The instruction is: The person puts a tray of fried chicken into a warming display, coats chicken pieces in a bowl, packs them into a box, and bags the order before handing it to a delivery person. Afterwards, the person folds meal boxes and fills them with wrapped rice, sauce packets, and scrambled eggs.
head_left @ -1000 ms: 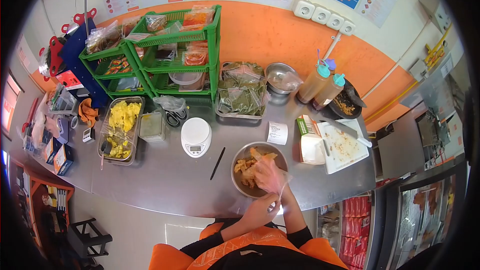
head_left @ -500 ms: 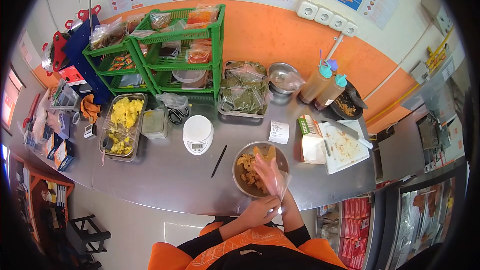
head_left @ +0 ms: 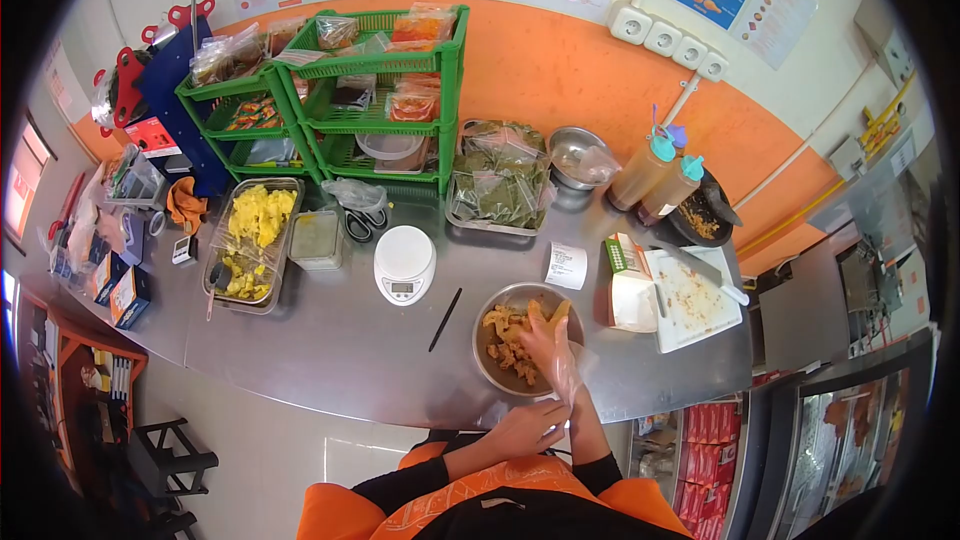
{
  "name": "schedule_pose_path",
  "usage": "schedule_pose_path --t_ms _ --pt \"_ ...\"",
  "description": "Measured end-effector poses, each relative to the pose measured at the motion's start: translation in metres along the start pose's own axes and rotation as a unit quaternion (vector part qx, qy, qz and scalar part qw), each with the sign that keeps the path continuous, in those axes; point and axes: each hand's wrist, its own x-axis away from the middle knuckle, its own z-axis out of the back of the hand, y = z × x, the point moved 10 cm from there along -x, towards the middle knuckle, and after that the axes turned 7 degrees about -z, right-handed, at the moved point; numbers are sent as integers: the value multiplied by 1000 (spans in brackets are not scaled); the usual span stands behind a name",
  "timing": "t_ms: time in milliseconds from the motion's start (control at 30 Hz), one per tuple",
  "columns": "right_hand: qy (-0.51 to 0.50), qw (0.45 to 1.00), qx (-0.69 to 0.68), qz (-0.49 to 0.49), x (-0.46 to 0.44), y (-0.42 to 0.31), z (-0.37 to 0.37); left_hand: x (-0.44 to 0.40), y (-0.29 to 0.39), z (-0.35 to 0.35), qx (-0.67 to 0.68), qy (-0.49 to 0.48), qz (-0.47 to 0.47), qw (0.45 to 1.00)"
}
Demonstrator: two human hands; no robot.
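A steel bowl [head_left: 487, 372] with pieces of brown fried food [head_left: 507, 340] stands near the table's front edge. My right hand [head_left: 549, 348], in a clear plastic glove, reaches over the bowl's right side with its fingers in among the food; whether they grip a piece is hidden. Just below, my left hand [head_left: 530, 429] is beside the right wrist, near the glove's loose cuff, its fingers bent; I cannot make out whether it pinches the plastic. A black pen [head_left: 445, 320] and a white scale [head_left: 405, 265] are left of the bowl.
To the right are an open carton [head_left: 631, 300] and a cutting board [head_left: 697, 310] with a knife. Behind stand sauce bottles [head_left: 641, 173], a tray of leaf-wrapped packs [head_left: 500, 180] and green racks [head_left: 380, 125]. A tray of yellow food [head_left: 257, 230] is at left.
My right hand has moved slightly right and its fingers now reach down into the food. My left hand has drawn slightly down the right wrist. The view has shifted a little.
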Motion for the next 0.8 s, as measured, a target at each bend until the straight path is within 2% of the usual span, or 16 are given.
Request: schedule_pose_path --t_ms 67,133,167,200,267,300,333,367,400,433,500,633,733,800 --pt "54 997 41 31 10 -5 5 3 3 3 14 1 9 1000" --pt "75 973 216 29 26 -28 -2 7 3 16 27 -11 38 999" --pt "68 928 365 10 35 -49 -8 11 -1 45 5 78 56 995" --pt "60 861 504 -10 40 -57 -11 19 -5 73 -16 164 74 984" --pt "75 801 592 48 16 -44 0 61 -53 110 -100 365 231 896" --pt "83 766 632 76 9 -40 2 78 -98 102 -128 353 266 888" --pt "103 739 662 64 11 -40 -4 94 -132 96 -156 340 301 877" --pt "123 710 691 53 12 -43 -20 96 -150 86 17 325 346 880" --pt "143 678 720 43 11 -46 -32 91 -158 74 189 301 379 854" --pt "167 666 726 41 8 -42 -34 85 -161 56 355 266 401 801" --pt "214 642 736 37 1 -27 -29 86 -172 59 315 251 373 836" --pt "220 659 719 6 -16 -25 -5 82 -166 70 220 227 339 886" --pt "150 546 822 -56 -29 -33 2 80 -160 72 252 259 330 872" --pt "161 642 749 -3 -12 -57 -12 82 -163 69 276 257 334 864"
